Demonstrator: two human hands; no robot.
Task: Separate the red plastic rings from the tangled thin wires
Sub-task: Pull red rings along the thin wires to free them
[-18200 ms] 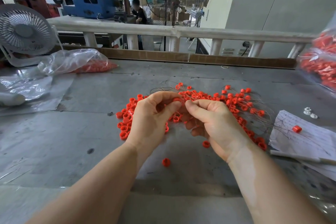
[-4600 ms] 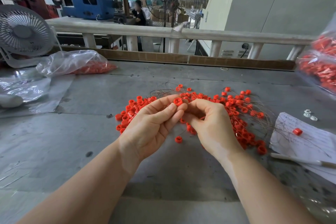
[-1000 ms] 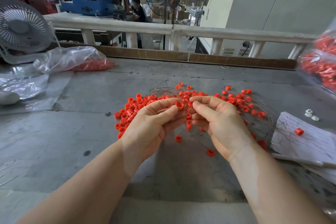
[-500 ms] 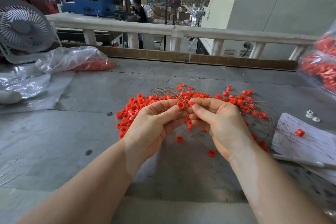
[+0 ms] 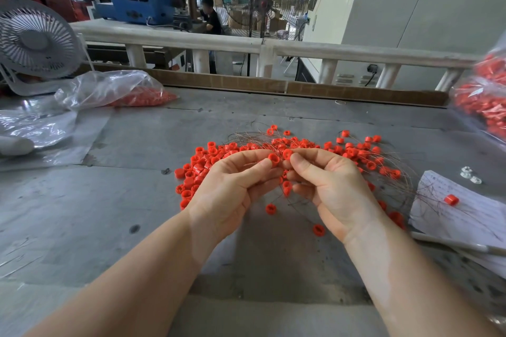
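Note:
A spread of small red plastic rings [image 5: 204, 165] lies on the grey table [image 5: 137, 200], mixed with thin tangled wires [image 5: 394, 172]. My left hand [image 5: 230, 189] pinches one red ring [image 5: 273, 159] between thumb and fingertips, raised a little above the pile. My right hand [image 5: 331, 186] pinches a second red ring [image 5: 287, 154] right beside it, their fingertips almost touching. Fine wire runs down from between the hands with a few rings hanging on it [image 5: 286, 188]. Loose single rings [image 5: 270, 209] lie on the table below the hands.
A clear bag of red rings [image 5: 137, 94] lies back left beside a white fan [image 5: 35, 41]. Another bag of rings [image 5: 484, 101] is at the right edge. A written paper sheet [image 5: 460, 216] with one ring and a pen [image 5: 460, 245] lies right.
Both hands stay together over the pile; since a second ago the pinched rings have come slightly higher and closer to each other. The pile has not shifted.

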